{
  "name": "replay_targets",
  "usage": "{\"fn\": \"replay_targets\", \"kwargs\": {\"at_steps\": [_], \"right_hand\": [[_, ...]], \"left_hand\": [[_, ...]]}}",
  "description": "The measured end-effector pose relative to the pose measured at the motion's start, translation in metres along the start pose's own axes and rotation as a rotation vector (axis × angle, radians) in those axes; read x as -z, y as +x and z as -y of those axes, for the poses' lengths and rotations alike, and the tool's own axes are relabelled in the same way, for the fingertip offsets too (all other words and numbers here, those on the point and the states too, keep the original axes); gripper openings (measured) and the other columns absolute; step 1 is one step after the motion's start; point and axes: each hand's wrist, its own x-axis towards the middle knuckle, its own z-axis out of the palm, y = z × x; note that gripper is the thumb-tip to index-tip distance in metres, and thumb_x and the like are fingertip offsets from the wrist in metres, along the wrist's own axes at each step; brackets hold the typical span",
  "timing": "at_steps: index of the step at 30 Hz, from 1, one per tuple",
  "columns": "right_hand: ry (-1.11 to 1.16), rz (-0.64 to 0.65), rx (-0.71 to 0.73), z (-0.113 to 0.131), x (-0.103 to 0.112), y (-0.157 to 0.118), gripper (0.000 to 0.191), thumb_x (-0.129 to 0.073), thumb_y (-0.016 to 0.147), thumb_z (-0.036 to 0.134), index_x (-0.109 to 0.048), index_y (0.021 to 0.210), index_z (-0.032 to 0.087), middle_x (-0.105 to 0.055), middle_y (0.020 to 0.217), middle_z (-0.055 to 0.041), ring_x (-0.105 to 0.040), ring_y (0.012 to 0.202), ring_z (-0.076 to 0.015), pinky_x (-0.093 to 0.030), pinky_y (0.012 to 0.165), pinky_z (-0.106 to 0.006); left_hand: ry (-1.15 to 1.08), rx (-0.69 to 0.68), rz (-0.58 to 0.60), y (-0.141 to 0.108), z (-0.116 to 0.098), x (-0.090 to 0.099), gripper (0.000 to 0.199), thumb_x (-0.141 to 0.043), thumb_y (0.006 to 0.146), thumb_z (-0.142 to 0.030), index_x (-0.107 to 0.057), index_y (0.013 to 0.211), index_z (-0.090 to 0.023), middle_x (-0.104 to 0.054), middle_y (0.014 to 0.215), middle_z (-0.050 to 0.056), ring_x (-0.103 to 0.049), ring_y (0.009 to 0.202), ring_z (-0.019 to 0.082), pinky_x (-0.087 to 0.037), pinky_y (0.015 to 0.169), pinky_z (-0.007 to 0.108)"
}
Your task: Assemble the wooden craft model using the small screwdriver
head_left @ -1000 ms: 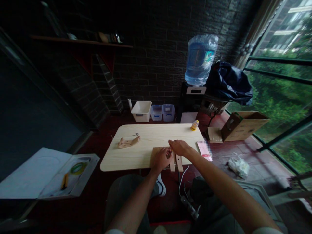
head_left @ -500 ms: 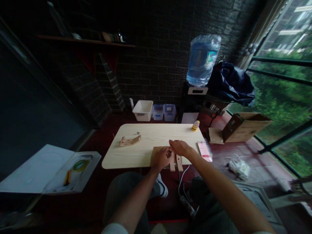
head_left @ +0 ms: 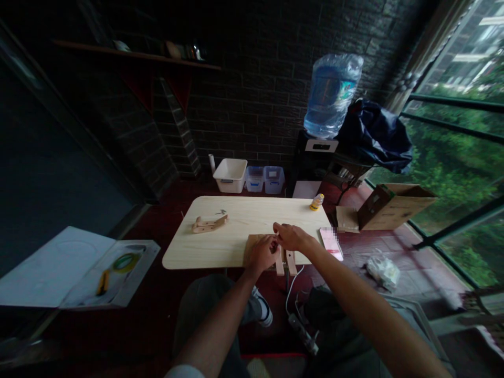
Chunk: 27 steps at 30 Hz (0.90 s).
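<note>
left hand (head_left: 263, 254): fingers curled in over the board (head_left: 249, 245); can't tell what they've got, if anything
right hand (head_left: 290, 238): mostly curled too, right by the left; grip's hidden, can't tell
wood strips (head_left: 291, 263): by the hands, poking past the near edge of the table (head_left: 212, 249)

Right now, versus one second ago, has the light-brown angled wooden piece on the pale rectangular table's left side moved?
No; against the pale table, the wooden piece keeps its place; the whole view shifted slightly.
</note>
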Motion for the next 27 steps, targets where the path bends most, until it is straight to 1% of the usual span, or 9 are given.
{"fn": "replay_targets", "kwargs": {"at_steps": [2,7,12,17,23,27], "right_hand": [[0.005,-0.008,-0.009,0.002,-0.001,-0.004,0.032,-0.045,0.102,0.032,-0.046,0.130,0.018,-0.071,0.118,-0.0165,-0.069,0.110,-0.0266,-0.049,0.085,-0.033],[0.017,-0.035,-0.033,0.003,-0.007,-0.014,0.026,-0.043,0.102,0.025,-0.045,0.126,0.016,-0.070,0.121,-0.0178,-0.069,0.109,-0.0261,-0.049,0.083,-0.032],[0.056,-0.046,-0.126,0.001,-0.015,-0.019,0.026,-0.040,0.104,0.028,-0.042,0.127,0.015,-0.071,0.114,-0.0194,-0.071,0.105,-0.0272,-0.050,0.081,-0.033],[0.088,-0.039,-0.145,0.000,-0.019,-0.021,0.029,-0.039,0.104,0.028,-0.040,0.129,0.013,-0.072,0.113,-0.0198,-0.071,0.105,-0.0285,-0.051,0.080,-0.035],[0.102,-0.056,-0.130,0.004,-0.016,-0.019,0.031,-0.043,0.102,0.027,-0.041,0.130,0.014,-0.072,0.113,-0.0178,-0.071,0.105,-0.0282,-0.051,0.081,-0.035],[0.038,-0.023,-0.159,0.003,-0.010,-0.016,0.030,-0.049,0.098,0.020,-0.045,0.127,0.016,-0.069,0.119,-0.0178,-0.070,0.107,-0.0279,-0.052,0.081,-0.035]], "left_hand": [[0.000,0.009,0.008,-0.001,0.000,0.000,0.010,-0.064,0.085,-0.024,-0.063,0.095,-0.023,-0.068,0.098,0.004,-0.062,0.089,0.018,-0.048,0.082,0.029],[0.008,0.008,0.007,-0.001,-0.001,0.001,0.011,-0.062,0.087,-0.026,-0.064,0.097,-0.023,-0.068,0.096,0.003,-0.062,0.089,0.018,-0.047,0.084,0.030],[-0.009,0.012,0.031,0.000,0.000,-0.001,0.012,-0.063,0.087,-0.025,-0.065,0.098,-0.023,-0.069,0.100,0.003,-0.063,0.093,0.018,-0.047,0.085,0.030],[-0.011,0.020,0.037,0.001,-0.002,-0.002,0.013,-0.062,0.086,-0.023,-0.065,0.098,-0.023,-0.068,0.102,0.003,-0.062,0.093,0.017,-0.047,0.086,0.029],[-0.001,0.012,0.047,0.002,-0.001,-0.003,0.010,-0.062,0.086,-0.023,-0.064,0.096,-0.023,-0.068,0.100,0.003,-0.062,0.095,0.018,-0.046,0.086,0.029],[-0.003,0.031,0.036,0.002,-0.001,-0.003,0.010,-0.061,0.089,-0.028,-0.064,0.097,-0.023,-0.068,0.098,0.003,-0.063,0.092,0.017,-0.047,0.085,0.029]]}}
